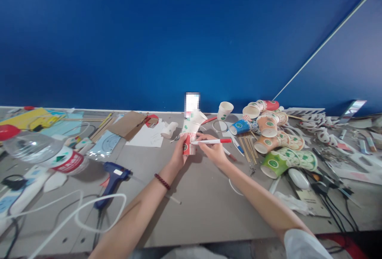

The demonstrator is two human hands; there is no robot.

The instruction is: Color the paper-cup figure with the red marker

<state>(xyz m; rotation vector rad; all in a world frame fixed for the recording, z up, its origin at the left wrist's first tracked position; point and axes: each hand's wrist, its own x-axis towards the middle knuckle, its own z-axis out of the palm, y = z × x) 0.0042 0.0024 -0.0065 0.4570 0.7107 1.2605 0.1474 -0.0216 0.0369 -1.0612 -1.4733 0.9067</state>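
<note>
In the middle of the head view, my left hand (179, 152) is wrapped round a red and white paper cup (189, 148). White paper cups with green leaves (191, 125) rise from its upper end, tilted to the right. My right hand (212, 150) grips a white marker with a red end (215, 141). The marker's left tip meets the red cup's side or lies just in front of it; I cannot tell which. Some fingers of the right hand are partly hidden behind the marker and cup.
A blue glue gun (112, 181) and a large plastic bottle (44, 153) lie on the left. Printed paper cups (273, 166) are piled on the right, near wooden sticks (248, 149). A white cup (225, 110) stands by the blue wall (167, 44). Loose cables cross both sides.
</note>
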